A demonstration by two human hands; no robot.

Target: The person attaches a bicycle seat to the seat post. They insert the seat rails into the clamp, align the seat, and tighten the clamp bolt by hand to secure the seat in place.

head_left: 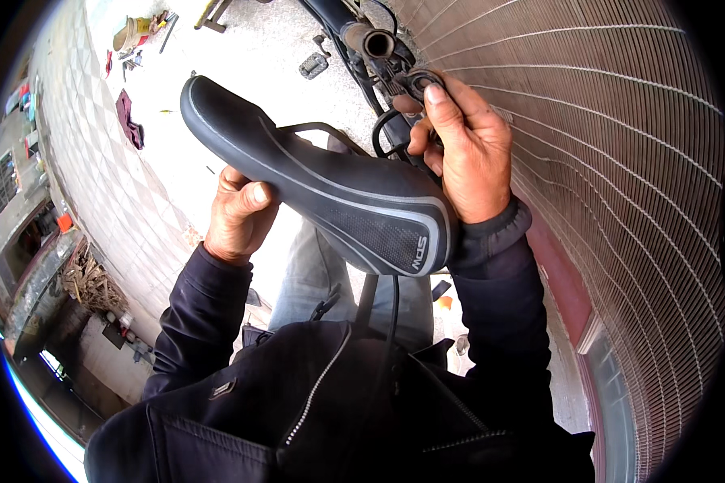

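While my left hand point(238, 213) grips the underside of a black bicycle saddle point(322, 181) from below, thumb pressed against its edge, my right hand point(463, 149) closes on a small black clamp part point(419, 80) just past the saddle's wide rear end. The saddle, trimmed with grey lines, lies tilted across the middle of my view, its narrow nose pointing up and away. Beyond the saddle, a dark bicycle frame tube point(366, 39) and cables sit close to the right hand's fingers. Right of the saddle runs a brick wall point(604, 161); left of it, pale pavement point(242, 48) with scattered tools point(137, 36) well apart.
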